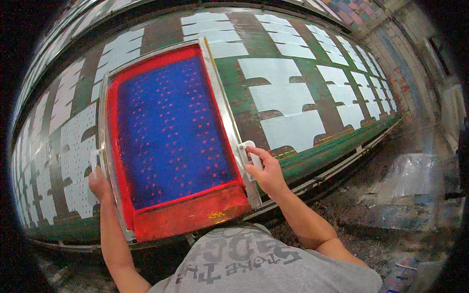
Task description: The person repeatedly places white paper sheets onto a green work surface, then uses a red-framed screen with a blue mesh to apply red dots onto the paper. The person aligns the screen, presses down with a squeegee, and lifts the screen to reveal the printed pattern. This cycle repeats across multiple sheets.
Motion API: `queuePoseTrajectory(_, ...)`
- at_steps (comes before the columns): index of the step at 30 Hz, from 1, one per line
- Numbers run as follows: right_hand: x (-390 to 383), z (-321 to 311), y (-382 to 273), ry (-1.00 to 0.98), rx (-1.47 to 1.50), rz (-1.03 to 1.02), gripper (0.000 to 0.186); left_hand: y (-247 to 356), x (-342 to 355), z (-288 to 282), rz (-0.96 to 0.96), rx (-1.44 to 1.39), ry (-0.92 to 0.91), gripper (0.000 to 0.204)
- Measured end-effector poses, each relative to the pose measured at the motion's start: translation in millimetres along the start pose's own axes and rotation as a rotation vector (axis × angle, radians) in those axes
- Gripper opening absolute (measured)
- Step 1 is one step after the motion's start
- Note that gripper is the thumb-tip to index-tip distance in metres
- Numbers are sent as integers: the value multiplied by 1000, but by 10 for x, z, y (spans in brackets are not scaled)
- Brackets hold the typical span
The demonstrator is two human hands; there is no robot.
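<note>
A screen-printing frame (224,105) with metal side rails lies tilted across the long table in front of me. Its mesh (171,132) is deep blue with small red dots, bordered by red, and a wide red band runs along the near end. My left hand (100,184) is closed round a white handle (95,158) on the left rail. On the right rail, the fingers and thumb of my right hand (267,172) curl about another white handle (256,160). Whether the frame touches the table cannot be made out.
Pale cut fabric pieces (283,100) lie in rows on the green and brown table (305,168). Left of the frame, fabric pieces (78,161) bear red dots. A metal rail (337,171) follows the near edge. Clear plastic sheeting (408,175) sits at the right.
</note>
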State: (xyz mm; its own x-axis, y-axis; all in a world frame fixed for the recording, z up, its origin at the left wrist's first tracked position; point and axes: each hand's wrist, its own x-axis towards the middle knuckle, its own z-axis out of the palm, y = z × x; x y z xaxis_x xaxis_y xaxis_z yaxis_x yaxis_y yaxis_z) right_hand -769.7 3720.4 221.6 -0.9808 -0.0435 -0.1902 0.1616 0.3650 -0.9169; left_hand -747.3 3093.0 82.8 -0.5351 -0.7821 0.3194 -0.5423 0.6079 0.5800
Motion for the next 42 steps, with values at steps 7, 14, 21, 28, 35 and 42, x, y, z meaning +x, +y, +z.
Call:
queuePoseTrajectory(7, 38, -356, -233, 1, -34, -205, 50, 265, 143, -133, -85, -62, -144, 50)
queuePoseTrajectory(14, 380, -1305, 20, 86, -97, -219, 49, 1323, -215, 118, -84, -236, -136, 52)
queuePoseTrajectory(21, 855, -2729, 765, 166, -104, -150, 45, 2747, -1530, 511, -52, -276, -118, 48)
queuePoseTrajectory(28, 1093, -3926, 1474, 226, -43, -127, 40, 3787, -2785, 840, -217, -534, -148, 37)
queuePoseTrajectory(35, 1128, -4480, 1750, 238, 0, -142, 40, 4323, -3211, 978, -147, -519, -131, 35)
queuePoseTrajectory(42, 1077, -4691, 1763, 122, 29, -52, 46, 4183, -3256, 1185, -103, -452, -91, 37)
